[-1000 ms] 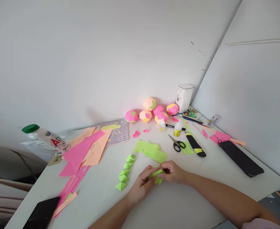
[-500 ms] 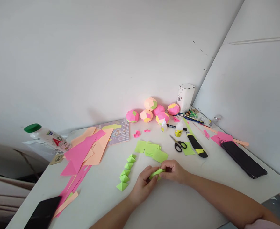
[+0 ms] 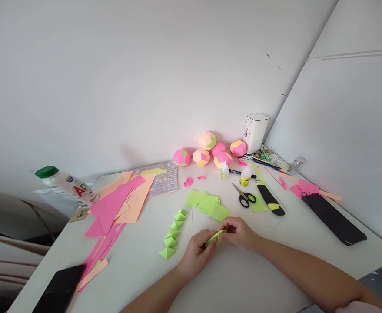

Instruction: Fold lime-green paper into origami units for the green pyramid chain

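Near the table's front, my left hand (image 3: 197, 252) and my right hand (image 3: 238, 234) pinch one small green paper piece (image 3: 215, 237) between them, seen nearly edge-on. My fingers cover both its ends. To the left of my hands, several folded green paper units (image 3: 171, 234) lie in a slanting row. Just beyond my hands is a spread pile of flat green paper pieces (image 3: 208, 203). Black-handled scissors (image 3: 247, 199) lie to the right of that pile, next to a black and yellow cutter (image 3: 270, 198).
Paper balls (image 3: 207, 150) and a white container (image 3: 255, 132) stand at the back by the wall. Small glue bottles (image 3: 245, 177) are in front. Pink and peach sheets (image 3: 112, 206), a white bottle (image 3: 70, 187) and a dark phone (image 3: 59, 289) are left; a black case (image 3: 334, 217) lies right.
The green piece between my fingers has tilted and now shows a narrower face. My hands have hardly moved, and the whole view has shifted slightly.
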Motion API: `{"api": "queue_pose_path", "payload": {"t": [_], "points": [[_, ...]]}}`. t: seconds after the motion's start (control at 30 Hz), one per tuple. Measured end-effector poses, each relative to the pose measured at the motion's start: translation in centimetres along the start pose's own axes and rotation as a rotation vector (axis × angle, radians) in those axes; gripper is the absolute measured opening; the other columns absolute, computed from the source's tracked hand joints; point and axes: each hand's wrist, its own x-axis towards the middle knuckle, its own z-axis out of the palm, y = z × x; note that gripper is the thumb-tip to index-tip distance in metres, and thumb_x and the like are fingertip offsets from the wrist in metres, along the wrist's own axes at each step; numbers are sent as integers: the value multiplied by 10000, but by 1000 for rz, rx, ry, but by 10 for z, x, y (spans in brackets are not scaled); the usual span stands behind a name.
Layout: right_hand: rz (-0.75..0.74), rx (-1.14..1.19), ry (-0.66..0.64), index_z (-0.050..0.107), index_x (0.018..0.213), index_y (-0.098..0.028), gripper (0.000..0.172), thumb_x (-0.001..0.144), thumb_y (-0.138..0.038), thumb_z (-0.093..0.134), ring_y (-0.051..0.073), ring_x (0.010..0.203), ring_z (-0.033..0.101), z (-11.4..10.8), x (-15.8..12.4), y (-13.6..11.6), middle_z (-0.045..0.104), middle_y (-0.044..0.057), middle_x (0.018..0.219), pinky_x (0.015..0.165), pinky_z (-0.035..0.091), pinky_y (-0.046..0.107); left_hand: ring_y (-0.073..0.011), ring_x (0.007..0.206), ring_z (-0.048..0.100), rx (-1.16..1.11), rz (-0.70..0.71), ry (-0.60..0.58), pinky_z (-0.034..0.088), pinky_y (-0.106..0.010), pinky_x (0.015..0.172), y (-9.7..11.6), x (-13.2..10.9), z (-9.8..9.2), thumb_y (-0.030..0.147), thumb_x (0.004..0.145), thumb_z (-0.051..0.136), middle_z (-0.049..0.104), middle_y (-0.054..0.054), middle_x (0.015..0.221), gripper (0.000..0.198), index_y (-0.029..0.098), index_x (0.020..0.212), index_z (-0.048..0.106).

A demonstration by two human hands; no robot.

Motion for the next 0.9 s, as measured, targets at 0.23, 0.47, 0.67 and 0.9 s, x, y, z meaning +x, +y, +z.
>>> {"api": "queue_pose_path", "payload": {"t": [0.23, 0.47, 0.67, 0.9], "points": [[-45, -15, 2, 663, 766, -148, 242, 688, -374, 699, 97, 530, 432, 0, 1, -1, 554, -15, 600, 495, 343, 228, -128, 597, 439, -4, 24, 3, 359, -236, 562, 1, 0, 0, 358, 878, 405, 488, -10, 623, 325, 182, 946, 670], [-30, 37, 12, 666, 803, -142, 256, 684, -365, 705, 106, 547, 466, 1, 1, 2, 579, -2, 623, 520, 375, 241, -146, 666, 507, -29, -15, 71, 429, -254, 624, -4, -3, 3, 355, 860, 447, 590, -40, 730, 298, 178, 995, 645], [-23, 67, 54, 644, 740, -148, 254, 665, -381, 711, 104, 534, 462, 3, 0, -3, 549, -19, 598, 502, 372, 237, -127, 604, 468, -18, 6, 145, 413, -237, 562, -13, -3, 5, 332, 855, 474, 513, -14, 638, 284, 199, 1024, 658], [-55, 11, 83, 653, 707, -141, 231, 670, -362, 710, 96, 508, 434, 4, -1, -3, 531, -24, 568, 483, 347, 234, -122, 587, 462, -4, 9, 132, 384, -224, 526, -11, -2, 4, 323, 864, 462, 477, -9, 624, 292, 211, 1045, 661]]}}
